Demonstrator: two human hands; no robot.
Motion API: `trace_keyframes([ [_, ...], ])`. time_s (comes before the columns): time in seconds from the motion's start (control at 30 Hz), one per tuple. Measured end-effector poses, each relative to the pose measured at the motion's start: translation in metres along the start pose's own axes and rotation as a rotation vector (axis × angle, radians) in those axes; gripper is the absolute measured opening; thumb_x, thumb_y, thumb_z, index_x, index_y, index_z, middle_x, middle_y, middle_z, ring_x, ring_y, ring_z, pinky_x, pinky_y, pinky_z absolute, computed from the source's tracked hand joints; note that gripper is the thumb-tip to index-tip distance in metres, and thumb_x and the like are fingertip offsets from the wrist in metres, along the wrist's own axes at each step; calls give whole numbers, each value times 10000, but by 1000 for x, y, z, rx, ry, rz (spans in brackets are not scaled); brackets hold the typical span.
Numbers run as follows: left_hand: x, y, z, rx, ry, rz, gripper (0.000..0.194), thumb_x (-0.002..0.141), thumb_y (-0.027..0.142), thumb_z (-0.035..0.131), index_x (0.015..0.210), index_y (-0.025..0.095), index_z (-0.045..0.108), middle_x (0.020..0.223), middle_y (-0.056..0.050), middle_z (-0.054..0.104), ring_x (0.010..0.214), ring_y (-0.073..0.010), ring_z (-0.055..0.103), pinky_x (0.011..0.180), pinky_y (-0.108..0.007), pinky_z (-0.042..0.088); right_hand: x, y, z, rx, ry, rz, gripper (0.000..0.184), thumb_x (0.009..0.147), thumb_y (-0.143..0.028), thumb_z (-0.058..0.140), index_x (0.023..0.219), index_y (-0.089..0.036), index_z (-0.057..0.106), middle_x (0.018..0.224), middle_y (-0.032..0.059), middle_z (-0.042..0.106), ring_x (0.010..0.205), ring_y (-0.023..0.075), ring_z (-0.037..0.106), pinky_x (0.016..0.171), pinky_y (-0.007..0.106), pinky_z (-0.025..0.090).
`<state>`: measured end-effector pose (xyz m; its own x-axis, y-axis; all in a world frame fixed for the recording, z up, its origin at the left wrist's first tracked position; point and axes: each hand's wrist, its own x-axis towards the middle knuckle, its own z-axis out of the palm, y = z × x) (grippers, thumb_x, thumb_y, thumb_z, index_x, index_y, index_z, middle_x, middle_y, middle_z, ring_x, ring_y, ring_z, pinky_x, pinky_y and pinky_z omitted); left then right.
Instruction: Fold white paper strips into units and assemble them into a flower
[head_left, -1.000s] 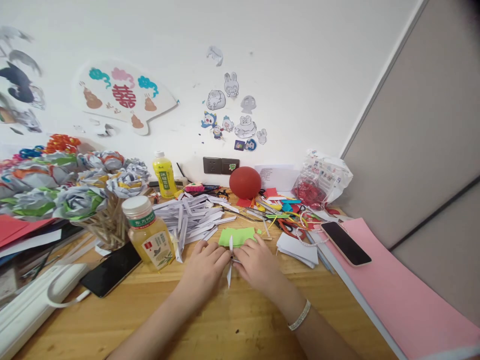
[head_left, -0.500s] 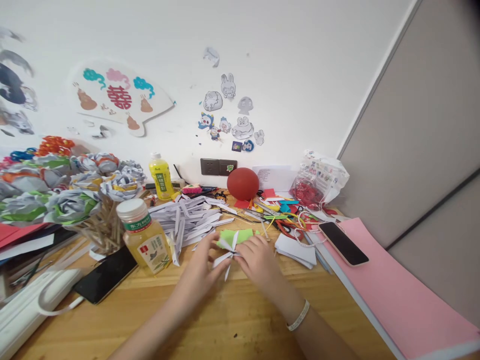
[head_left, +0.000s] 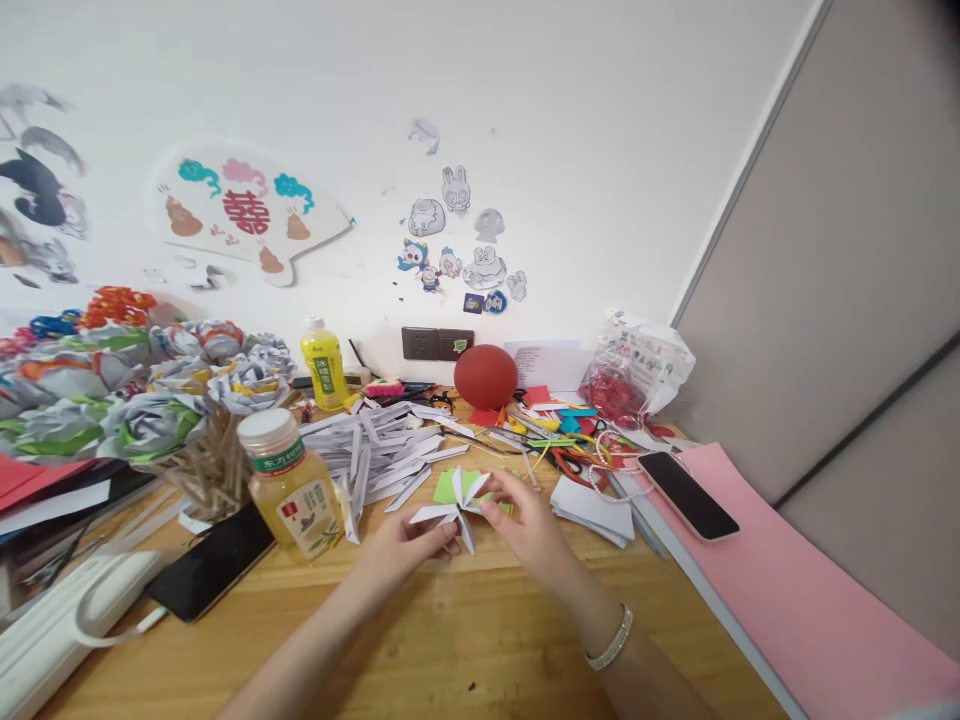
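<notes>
Between my hands is a star-shaped bundle of folded white paper strips [head_left: 463, 492], its pointed arms spreading from a dark centre. My left hand [head_left: 412, 540] is closed on its lower left side, thumb on top and fingers beneath. On the other side my right hand [head_left: 521, 510] pinches it near an upper right arm with thumb and fingers. A light green paper piece [head_left: 444, 488] lies on the table just behind it, partly covered. Farther back left is a pile of folded white strips [head_left: 375, 445].
A drink bottle [head_left: 292, 495] stands left of my hands, beside a black phone [head_left: 214, 560]. Paper flowers [head_left: 154, 425] fill the left back. To the right are white paper sheets [head_left: 592, 508], another phone [head_left: 688, 495] and pink paper [head_left: 795, 580]. A red balloon [head_left: 486, 377] sits behind.
The paper star has turned and opened to my view, its arms now more spread. My hands have moved slightly apart around it. The view has tilted up a little.
</notes>
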<state>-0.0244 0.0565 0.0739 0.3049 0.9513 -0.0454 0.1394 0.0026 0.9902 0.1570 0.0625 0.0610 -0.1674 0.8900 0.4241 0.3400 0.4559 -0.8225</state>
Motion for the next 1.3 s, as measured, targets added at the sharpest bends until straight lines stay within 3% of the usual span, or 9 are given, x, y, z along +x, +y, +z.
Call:
trace_keyframes([
  [0.17, 3, -4, -1, 176, 19, 113, 339, 654, 405, 664, 888, 159, 663, 839, -48, 705, 775, -215, 636, 707, -312, 507, 1, -4, 1, 13, -55, -2, 133, 799, -239, 575, 912, -190, 627, 908, 29, 662, 838, 163, 611, 727, 272, 483],
  [0.37, 0, -11, -2, 622, 280, 700, 132, 784, 300, 603, 834, 200, 673, 848, -61, 684, 836, -204, 601, 769, -350, 474, -5, -10, 16, -188, 70, -264, 92, 811, -150, 535, 811, -192, 616, 796, 31, 646, 798, 172, 564, 730, 297, 446],
  [0.5, -6, -9, 0, 770, 367, 829, 182, 824, 275, 566, 975, 194, 630, 903, -75, 681, 903, -217, 590, 808, -363, 460, -7, -11, 18, -218, 110, -372, 113, 832, -142, 503, 855, -191, 601, 830, 36, 651, 806, 173, 551, 777, 324, 432],
  [0.57, -10, -7, 2, 753, 318, 772, 216, 837, 276, 538, 1024, 193, 607, 925, -74, 676, 881, -201, 604, 779, -327, 476, -7, -12, 18, -203, 90, -368, 112, 826, -136, 501, 849, -190, 596, 831, 33, 648, 811, 170, 548, 769, 316, 430],
  [0.67, -12, -3, 5, 608, 209, 554, 196, 864, 309, 474, 934, 190, 613, 825, -38, 674, 719, -153, 621, 665, -256, 489, -7, -13, 16, -135, 77, -262, 85, 812, -163, 517, 793, -188, 596, 791, 26, 634, 790, 167, 551, 714, 289, 435],
  [0.9, -5, -4, 10, 2, 266, 191, 375, 751, 528, 549, 819, 160, 578, 697, -12, 614, 628, -174, 602, 587, -298, 519, -9, -3, 29, 299, 83, 84, 168, 777, -335, 559, 722, -176, 569, 707, 17, 616, 678, 151, 579, 626, 254, 469],
  [1.1, -3, -3, 18, -226, 253, 87, 456, 601, 589, 664, 724, 157, 583, 636, 16, 571, 610, -157, 560, 545, -283, 524, -8, 0, 34, 374, 145, 253, 247, 757, -408, 590, 810, -167, 592, 757, 27, 627, 730, 170, 590, 669, 275, 476],
  [1.2, -3, 1, 18, -249, 277, 53, 452, 581, 576, 683, 717, 156, 588, 594, 36, 556, 547, -130, 543, 515, -249, 503, -5, 1, 29, 443, 124, 238, 290, 777, -419, 576, 928, -172, 589, 868, 49, 645, 833, 187, 601, 752, 299, 474],
  [1.3, -2, 2, 14, -297, 333, 14, 411, 587, 525, 708, 728, 156, 594, 585, 42, 569, 525, -120, 548, 535, -243, 505, -5, 3, 27, 447, 56, 198, 250, 790, -403, 568, 891, -174, 587, 882, 51, 650, 838, 187, 603, 748, 298, 470],
])
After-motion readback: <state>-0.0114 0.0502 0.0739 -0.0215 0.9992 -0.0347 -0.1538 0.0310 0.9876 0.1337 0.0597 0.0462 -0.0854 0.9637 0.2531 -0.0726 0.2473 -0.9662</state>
